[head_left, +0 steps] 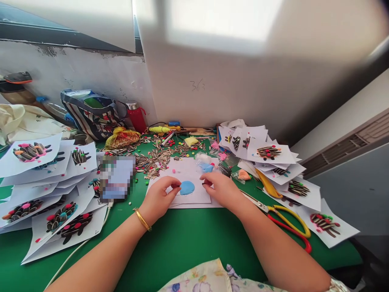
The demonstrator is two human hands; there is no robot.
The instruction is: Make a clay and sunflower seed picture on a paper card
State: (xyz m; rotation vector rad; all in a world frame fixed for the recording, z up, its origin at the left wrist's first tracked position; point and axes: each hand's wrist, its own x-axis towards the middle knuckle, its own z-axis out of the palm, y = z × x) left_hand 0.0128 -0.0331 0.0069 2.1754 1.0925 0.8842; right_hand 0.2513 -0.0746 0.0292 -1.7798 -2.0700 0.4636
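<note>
A flattened, rounded piece of blue clay [187, 187] lies on a sheet of white paper [200, 198] in front of me. At its left edge is my left hand [161, 195], thumb and fingertips pinched together; whatever they hold is too small to make out. My right hand [223, 190] hovers over the paper's right side, apart from the blue clay, its fingers also closed in a pinch. A tiny dark bit shows at those fingertips, but its kind is unclear. Striped sunflower seeds [158, 160] are heaped just beyond the paper.
Stacked cards with seed-and-clay figures stand left [60, 190] and right [291, 188]. A phone [120, 178] with a cable lies left of the paper. Scissors [282, 215] sit by my right forearm. Clay packets [243, 175], a red bottle [136, 117] and a striped bag [88, 117] are farther back.
</note>
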